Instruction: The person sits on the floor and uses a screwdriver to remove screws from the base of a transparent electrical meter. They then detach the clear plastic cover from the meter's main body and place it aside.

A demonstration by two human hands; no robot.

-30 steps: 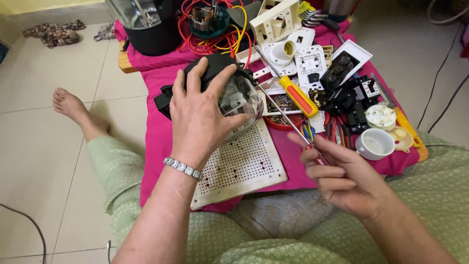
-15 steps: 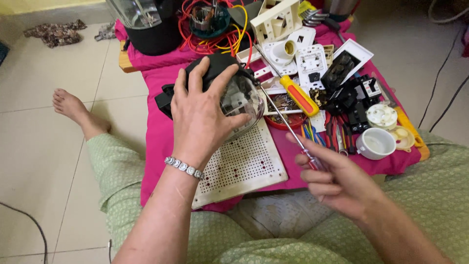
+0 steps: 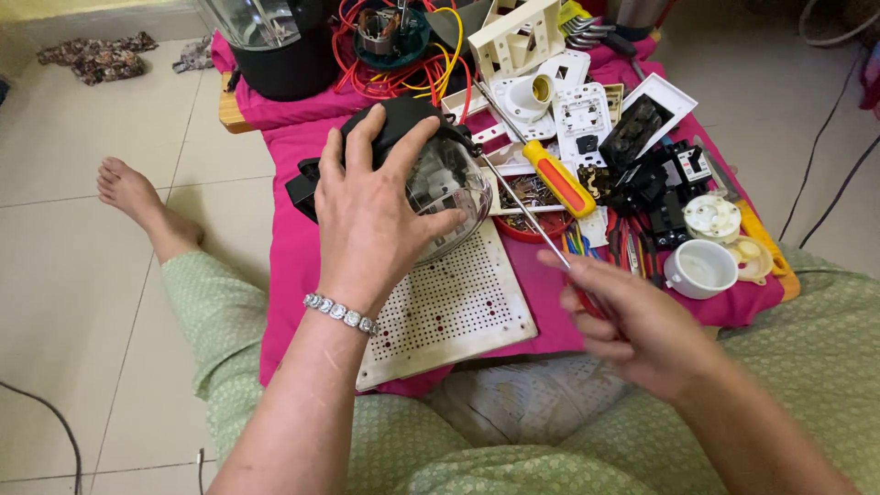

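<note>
The right hand (image 3: 642,335) is pinching a thin screwdriver (image 3: 536,220), its grip closed on the near end. The shaft is running up and to the left, its far end passing behind the rim of the mixer jar base (image 3: 431,174), so the long axis is pointing from the right hand toward the jar. The left hand (image 3: 371,215) is spreading its grip over that black and clear jar base, pressing it onto the perforated white board (image 3: 458,307) near the front edge of the pink-covered worktop (image 3: 293,266). A yellow-handled screwdriver (image 3: 557,179) is lying just beyond. Compared with one second ago, the right hand is sitting slightly lower; the left is unchanged.
</note>
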